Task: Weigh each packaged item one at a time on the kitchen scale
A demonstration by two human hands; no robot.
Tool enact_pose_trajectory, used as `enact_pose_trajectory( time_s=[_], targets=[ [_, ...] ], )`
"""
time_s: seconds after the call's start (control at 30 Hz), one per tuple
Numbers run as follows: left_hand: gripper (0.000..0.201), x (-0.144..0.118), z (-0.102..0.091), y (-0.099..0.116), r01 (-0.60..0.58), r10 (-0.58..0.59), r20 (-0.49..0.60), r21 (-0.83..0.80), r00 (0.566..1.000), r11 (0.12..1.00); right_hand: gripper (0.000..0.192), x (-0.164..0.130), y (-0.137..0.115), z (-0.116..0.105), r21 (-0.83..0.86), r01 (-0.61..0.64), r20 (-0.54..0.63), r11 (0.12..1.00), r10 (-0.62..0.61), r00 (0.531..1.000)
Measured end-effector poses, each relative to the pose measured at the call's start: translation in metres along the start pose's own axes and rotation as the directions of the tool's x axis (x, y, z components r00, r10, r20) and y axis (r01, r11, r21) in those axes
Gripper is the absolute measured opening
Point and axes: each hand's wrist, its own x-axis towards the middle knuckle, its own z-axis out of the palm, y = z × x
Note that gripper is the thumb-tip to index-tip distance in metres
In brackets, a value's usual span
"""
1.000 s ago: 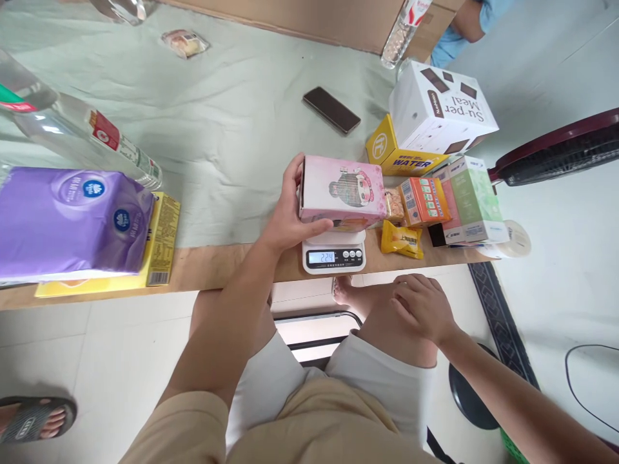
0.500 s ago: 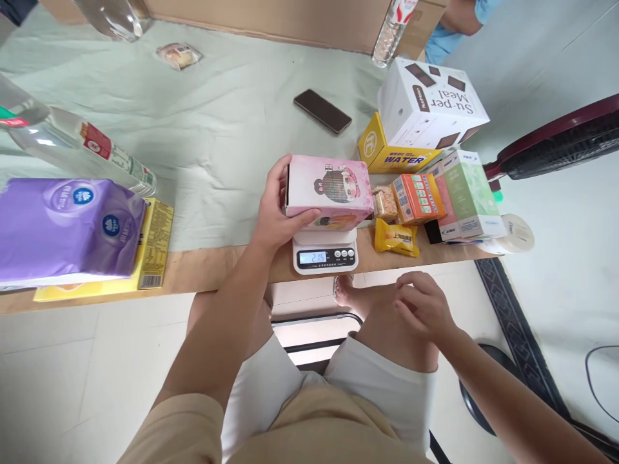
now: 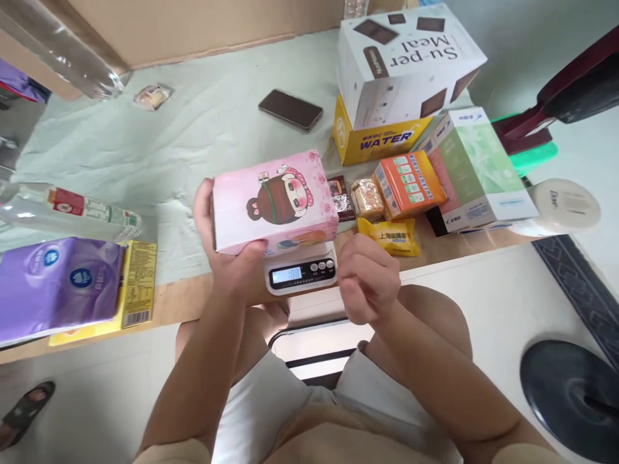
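Observation:
My left hand [image 3: 220, 225] grips the left end of a pink cardboard box [image 3: 275, 203] printed with a cartoon girl, thumb along the front and fingers behind. The box is over a white digital kitchen scale [image 3: 302, 276]; its platform is mostly hidden, and I cannot tell whether the box touches it. The scale's display is lit with digits. My right hand [image 3: 368, 277] is curled closed in front of the table edge, just right of the scale, with nothing visible in it. Behind it is a yellow soap packet [image 3: 394, 237].
At right are a wrapped biscuit [image 3: 367, 198], an orange box [image 3: 411, 185], a green-white box [image 3: 483, 171], a yellow WATER box [image 3: 382, 142] and a white Su-per Meal box [image 3: 411, 64]. A phone [image 3: 290, 108] lies behind. At left are purple tissues [image 3: 58, 283] and a bottle [image 3: 72, 209].
The pink box has been raised and drawn leftward by my left hand, uncovering a dark packet. My right hand has come up from my thigh toward the scale. The view has shifted, and the display digits differ.

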Motion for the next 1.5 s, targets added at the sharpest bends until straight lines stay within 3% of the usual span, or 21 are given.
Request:
enact_pose_trajectory(
  time_s=[0.1, 0.2, 0.33, 0.5, 0.63, 0.8, 0.87, 1.07, 1.27, 1.4, 1.5],
  targets=[
    [0.082, 0.006, 0.026, 0.016, -0.024, 0.022, 0.034, 0.063, 0.999, 0.998, 0.034, 0.000, -0.002, -0.014, 0.027, -0.099, -0.094, 0.995, 0.101, 0.990],
    [0.082, 0.014, 0.062, 0.031, -0.044, 0.039, 0.036, 0.143, 0.999, 0.989, 0.039, 0.007, -0.002, -0.028, 0.116, -0.209, -0.226, 0.971, 0.231, 0.946],
    [0.083, 0.029, 0.115, 0.045, -0.031, 0.021, 0.081, 0.132, 0.997, 0.991, 0.042, 0.010, -0.006, -0.045, 0.265, -0.183, -0.342, 0.947, 0.270, 0.900],
    [0.098, 0.041, 0.173, 0.044, 0.050, -0.064, 0.217, 0.072, 0.974, 0.996, 0.042, 0.010, -0.008, -0.064, 0.292, -0.113, -0.386, 0.950, 0.225, 0.895],
    [0.099, 0.041, 0.199, 0.034, 0.056, -0.058, 0.257, 0.016, 0.965, 0.998, 0.044, 0.012, -0.004, -0.074, 0.291, -0.181, -0.434, 0.940, 0.298, 0.850],
    [0.098, 0.041, 0.206, 0.020, 0.076, -0.077, 0.269, 0.015, 0.960, 0.997, 0.043, 0.016, 0.002, -0.074, 0.442, -0.380, -0.443, 0.813, 0.566, 0.696],
    [0.103, 0.042, 0.203, 0.014, 0.080, -0.085, 0.271, 0.031, 0.959, 0.996, 0.044, 0.017, 0.005, -0.075, 0.500, -0.410, -0.415, 0.763, 0.627, 0.660],
    [0.103, 0.038, 0.192, -0.003, 0.134, -0.160, 0.319, 0.100, 0.934, 0.986, 0.044, 0.016, 0.018, -0.079, 0.627, -0.397, -0.324, 0.671, 0.687, 0.650],
    [0.098, 0.039, 0.191, -0.003, 0.135, -0.151, 0.341, 0.069, 0.928, 0.988, 0.046, 0.013, 0.022, -0.074, 0.593, -0.436, -0.304, 0.677, 0.689, 0.657],
    [0.106, 0.044, 0.191, 0.003, 0.151, -0.153, 0.313, 0.029, 0.937, 0.988, 0.044, 0.017, 0.019, -0.070, 0.635, -0.424, -0.329, 0.646, 0.723, 0.608],
    [0.106, 0.049, 0.185, 0.006, 0.081, -0.081, 0.288, 0.011, 0.954, 0.997, 0.043, 0.022, 0.013, -0.069, 0.659, -0.428, -0.351, 0.618, 0.756, 0.552]
  ],
)
